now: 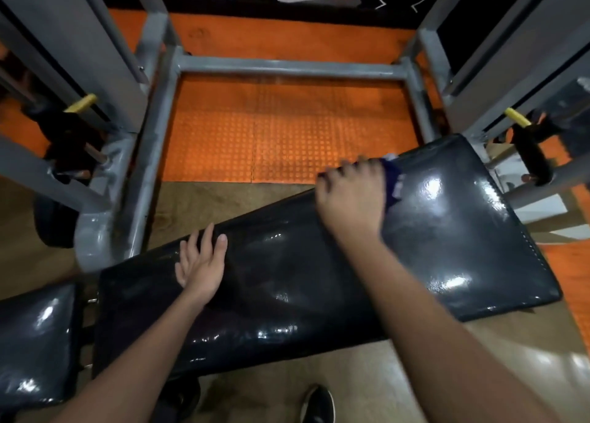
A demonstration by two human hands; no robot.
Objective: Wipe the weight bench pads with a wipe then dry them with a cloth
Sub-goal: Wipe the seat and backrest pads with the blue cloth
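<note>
Gripping cloth, right hand on pad.

I see glossy black pads and a blue-and-white cloth. The mat is orange, dotted; the frame grey.

Orange studded floor mat, grey steel frame, possibly wooden floor

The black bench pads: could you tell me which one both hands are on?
The long back pad, not the short seat pad at lower left, which is untouched.
</note>
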